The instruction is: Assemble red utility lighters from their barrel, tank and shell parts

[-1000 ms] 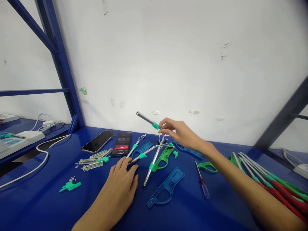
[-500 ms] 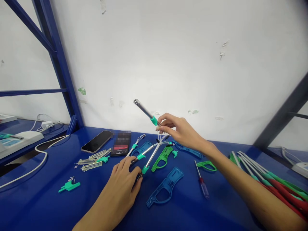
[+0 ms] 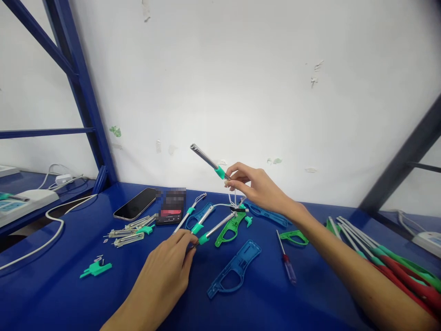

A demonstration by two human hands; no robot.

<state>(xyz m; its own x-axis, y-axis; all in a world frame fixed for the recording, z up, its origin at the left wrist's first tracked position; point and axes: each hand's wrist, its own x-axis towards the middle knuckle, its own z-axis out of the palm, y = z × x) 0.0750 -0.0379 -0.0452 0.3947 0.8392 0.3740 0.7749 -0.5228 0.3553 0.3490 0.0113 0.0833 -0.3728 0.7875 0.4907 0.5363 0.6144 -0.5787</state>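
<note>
My right hand [image 3: 253,184] is raised above the table, thumb and fingers pinching the lower end of a metal lighter tube [image 3: 206,156]. The tube has a teal collar and points up to the left. Thin wires [image 3: 235,198] hang below that hand. Low over the table, my left hand [image 3: 170,259] is closed around the near ends of two more metal lighter tubes [image 3: 220,224], each with a teal collar. Their far ends are apart, close to the wires. Another tube [image 3: 186,218] lies behind my left fingers. A blue lighter handle half [image 3: 237,269] lies to the right of that hand.
Two phones [image 3: 138,204] lie at the back left, near clear lighter tanks [image 3: 129,238] and a teal trigger piece [image 3: 96,270]. Green handle halves [image 3: 230,228] lie mid-table. A screwdriver [image 3: 288,266] and several long lighters [image 3: 389,262] are on the right. A white cable [image 3: 57,216] crosses the left.
The two tubes in my left hand have spread apart at their far ends, and the hand has shifted slightly left. My right hand still holds its tube up.
</note>
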